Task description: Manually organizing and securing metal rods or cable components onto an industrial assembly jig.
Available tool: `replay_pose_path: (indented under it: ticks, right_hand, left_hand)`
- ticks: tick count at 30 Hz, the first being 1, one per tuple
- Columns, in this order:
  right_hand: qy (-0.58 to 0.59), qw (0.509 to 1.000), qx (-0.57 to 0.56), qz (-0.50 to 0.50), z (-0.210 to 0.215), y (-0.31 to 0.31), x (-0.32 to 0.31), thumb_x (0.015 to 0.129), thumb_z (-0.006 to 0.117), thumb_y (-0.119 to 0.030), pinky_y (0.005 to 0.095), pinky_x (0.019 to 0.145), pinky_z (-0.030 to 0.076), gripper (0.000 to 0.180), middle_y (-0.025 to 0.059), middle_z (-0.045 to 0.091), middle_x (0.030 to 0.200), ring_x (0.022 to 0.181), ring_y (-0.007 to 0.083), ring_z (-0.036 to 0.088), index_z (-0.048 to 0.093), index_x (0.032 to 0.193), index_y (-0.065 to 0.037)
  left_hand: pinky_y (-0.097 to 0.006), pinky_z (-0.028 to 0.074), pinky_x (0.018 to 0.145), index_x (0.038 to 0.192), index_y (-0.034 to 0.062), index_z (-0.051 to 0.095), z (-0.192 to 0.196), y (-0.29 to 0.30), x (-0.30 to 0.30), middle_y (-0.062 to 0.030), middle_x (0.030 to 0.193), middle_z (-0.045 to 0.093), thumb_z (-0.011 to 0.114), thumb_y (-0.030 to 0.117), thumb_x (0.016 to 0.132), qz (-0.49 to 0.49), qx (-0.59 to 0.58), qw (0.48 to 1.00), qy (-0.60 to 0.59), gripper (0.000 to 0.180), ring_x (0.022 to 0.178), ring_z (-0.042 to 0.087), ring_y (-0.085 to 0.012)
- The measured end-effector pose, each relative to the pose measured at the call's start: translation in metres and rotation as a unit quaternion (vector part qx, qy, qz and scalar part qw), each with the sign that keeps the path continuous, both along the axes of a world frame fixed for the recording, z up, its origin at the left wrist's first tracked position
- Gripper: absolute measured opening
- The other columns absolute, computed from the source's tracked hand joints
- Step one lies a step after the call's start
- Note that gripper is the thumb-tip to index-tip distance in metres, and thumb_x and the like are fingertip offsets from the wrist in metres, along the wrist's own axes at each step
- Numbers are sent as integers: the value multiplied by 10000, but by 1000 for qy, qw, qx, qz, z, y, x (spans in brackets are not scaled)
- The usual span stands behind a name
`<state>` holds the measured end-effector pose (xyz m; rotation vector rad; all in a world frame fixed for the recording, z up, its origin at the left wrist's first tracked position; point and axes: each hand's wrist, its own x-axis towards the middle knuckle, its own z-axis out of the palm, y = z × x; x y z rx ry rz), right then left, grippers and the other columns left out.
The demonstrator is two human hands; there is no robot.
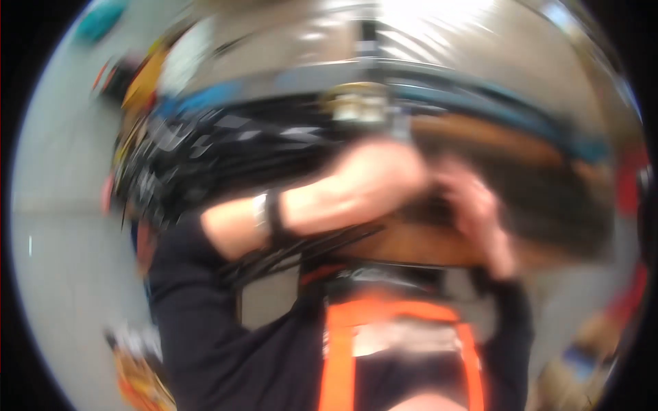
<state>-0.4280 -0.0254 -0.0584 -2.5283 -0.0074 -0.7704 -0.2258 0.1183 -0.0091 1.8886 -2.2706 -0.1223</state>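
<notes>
Pic is heavily motion-blurred, so detail is limited. Nearest, at the bottom edge: orange straps [340,356] running up over a dark top, w/ a pale blurred patch between them. Near left, a black sleeve [199,322] rises from the lower edge and ends at the forearm; a dark wristband [273,214] w/ a pale piece beside it sits on the wrist. That arm runs up and right to the left hand [375,171], at centre frame. The right hand [473,202] comes up from the lower right in a black cuff and sits just right of the left hand; the two look close together, maybe touching, can't tell for sure. Both hands are up against a dark blurred mass [548,198] that stretches right, w/ a brown wooden surface [411,246] just under them. Left grip: fingers hidden by blur, can't tell if clenched or released. Right grip: fingers look curled, but what they grasp, if anything, can't tell.

Further left, a bundle of black strips [199,157] w/ pale flecks. Beyond the hands, a small pale-yellow object [356,103] under a blue-grey curved band [480,103]. Farthest: pale shiny floor at top, grey floor at left.
</notes>
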Motion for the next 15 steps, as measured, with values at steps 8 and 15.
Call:
replay_pose_path:
  ticks: [8,15]
  right_hand:
    - [-78,982,162,-54,-5,-19,-16,881,602,-11,328,734,548,623,106,693,941,811,229,678,369,1459,-22]
    - [-111,975,189,-30,-9,-20,-17,877,618,-9,327,759,545,601,116,702,935,824,259,685,398,1436,-12]
  left_hand:
    - [-395,494,547,977,69,615,29,-42,-13,-111,765,565,627,32,817,-62,-23,994,91,164,648,612,-307]
    - [-371,466,521,1066,88,640,37,-39,-12,-96,735,533,654,45,844,-61,-37,996,45,227,606,590,-275]
